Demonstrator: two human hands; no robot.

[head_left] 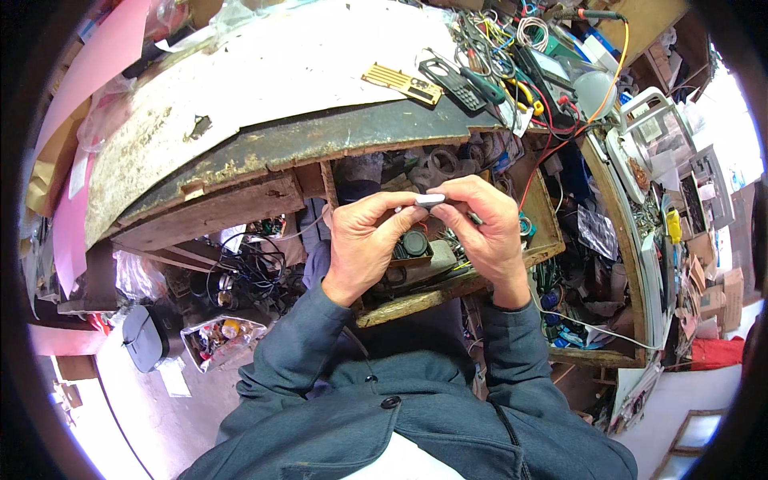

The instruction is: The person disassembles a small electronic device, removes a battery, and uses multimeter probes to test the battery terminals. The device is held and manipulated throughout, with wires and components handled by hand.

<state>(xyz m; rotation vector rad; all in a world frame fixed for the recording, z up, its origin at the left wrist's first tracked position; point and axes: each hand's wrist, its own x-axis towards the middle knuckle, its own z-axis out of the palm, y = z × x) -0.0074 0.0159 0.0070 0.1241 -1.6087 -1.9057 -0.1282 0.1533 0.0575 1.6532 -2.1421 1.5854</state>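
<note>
A small, flat, white piece [430, 200] is pinched between the fingertips of both hands, and its exact kind cannot be made out. My left hand [358, 244] grips its left end between thumb and forefinger. From the other side, my right hand [490, 234] closes thumb and fingers on the right end. Both hands hover over a pulled-out wooden drawer [424, 300] crammed with loose parts. Below the white piece, a round black part [413, 244] lies in the drawer between my hands. The fingers hide much of the piece.
On the worn bench [240, 152] lie a yellow slotted plate [402, 83], a black keypad panel [452, 82], a green-handled tool [484, 86] and tangled wires. A second cluttered drawer [600, 354] stands right. An orange cable [620, 60] arcs there. A filled box [226, 340] sits on the floor at left.
</note>
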